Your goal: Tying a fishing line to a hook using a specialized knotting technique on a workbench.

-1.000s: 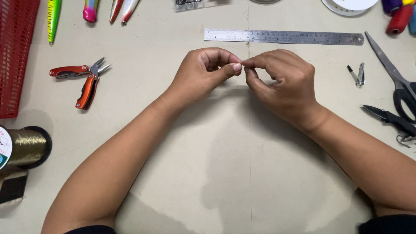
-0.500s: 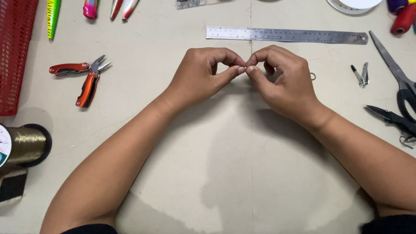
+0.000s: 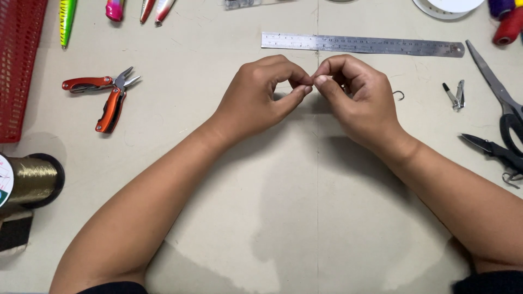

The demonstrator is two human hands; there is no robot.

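Both hands meet over the middle of the table [image 3: 163, 136], just near of the steel ruler [image 3: 362, 44]. The left hand [image 3: 256, 98] and right hand [image 3: 359, 100] press thumb and forefinger tips together in a pinching grip; what is pinched between them is too small to tell. A small fish hook [image 3: 399, 96] lies on the table just right of the right hand. Orange-handled pliers [image 3: 103, 93] lie well left of the hands. Nail clippers [image 3: 455, 95] and scissors [image 3: 498, 98] lie to the right. A spool of gold thread [image 3: 30, 179] sits at the left edge.
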